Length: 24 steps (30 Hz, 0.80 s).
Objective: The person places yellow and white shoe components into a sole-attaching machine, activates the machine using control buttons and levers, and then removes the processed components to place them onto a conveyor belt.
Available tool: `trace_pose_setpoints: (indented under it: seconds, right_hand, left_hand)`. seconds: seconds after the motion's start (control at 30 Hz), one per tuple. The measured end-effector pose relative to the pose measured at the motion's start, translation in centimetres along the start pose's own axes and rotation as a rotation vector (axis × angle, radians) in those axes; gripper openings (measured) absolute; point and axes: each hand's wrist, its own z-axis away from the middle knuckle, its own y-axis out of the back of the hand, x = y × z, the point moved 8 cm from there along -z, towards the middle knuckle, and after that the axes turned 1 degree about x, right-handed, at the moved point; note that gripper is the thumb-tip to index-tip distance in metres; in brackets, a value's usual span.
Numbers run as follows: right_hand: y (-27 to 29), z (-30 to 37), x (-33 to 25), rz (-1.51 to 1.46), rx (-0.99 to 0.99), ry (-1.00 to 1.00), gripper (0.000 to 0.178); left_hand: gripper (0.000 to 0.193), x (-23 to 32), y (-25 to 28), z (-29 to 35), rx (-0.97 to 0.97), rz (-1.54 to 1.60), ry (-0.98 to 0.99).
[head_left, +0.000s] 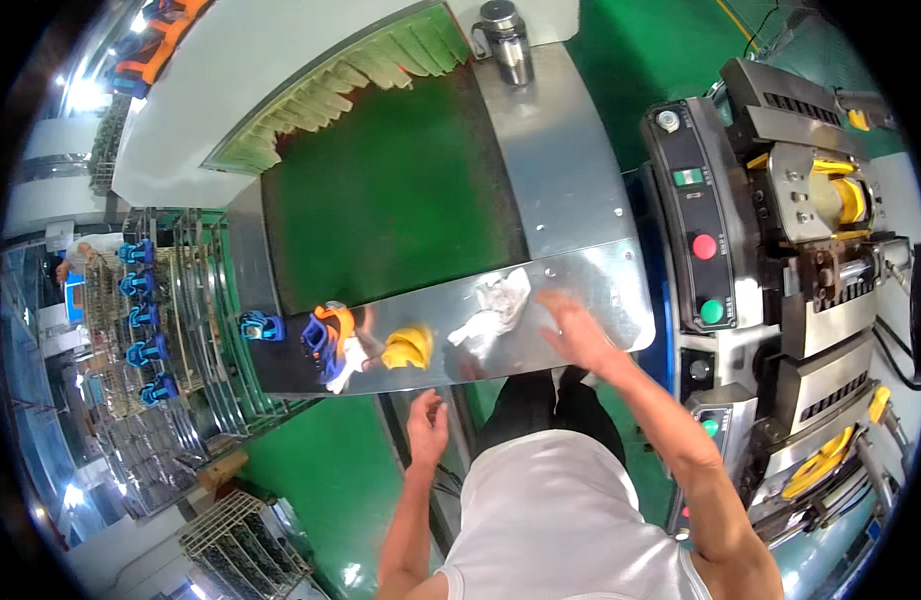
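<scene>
My right hand (577, 333) reaches over the right part of the metal ledge (590, 290). It is slightly blurred, with fingers stretched out and nothing in them. Just left of its fingertips lies a crumpled white cloth (497, 308). My left hand (427, 430) hangs off the ledge's near edge, its fingers loosely curled, and I see nothing in it. Beyond that hand a yellow curved piece (407, 347) rests on the ledge. Farther left sits a blue, orange and white shoe (330, 343), and a small blue shoe-shaped part (262, 326) stands at the ledge's left end.
Past the ledge, a green conveyor belt (380, 200) runs under a curtain of pale strips (350, 80). A steel flask (506, 45) stands at the far right corner. A machine with coloured buttons (702, 245) is on my right. Racks holding blue parts (142, 315) stand left.
</scene>
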Motion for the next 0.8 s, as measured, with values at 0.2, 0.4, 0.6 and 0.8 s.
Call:
trace_pose_setpoints:
  seconds: [0.2, 0.4, 0.6, 0.8]
  right_hand:
    - [-10.7, -1.8, -0.1, 0.233, 0.054, -0.106, 0.082]
    - [-20.3, -5.6, -2.1, 0.398, 0.073, -0.080, 0.072]
    - [-15.0, 2.4, 4.8, 0.467, 0.218, -0.068, 0.061]
    - [-5.3, -3.5, 11.2, 0.348, 0.769, -0.482, 0.045]
  left_hand:
    - [0.028, -2.2, 4.5, -1.1, 0.041, -0.007, 0.064]
    - [0.057, -5.3, 9.6, -8.6, -0.059, -0.102, 0.008]
    - [0.083, -3.1, 8.3, -14.5, -0.339, -0.566, -0.357]
    - [0.065, -6.8, 4.0, -17.9, -0.614, -0.402, -0.370]
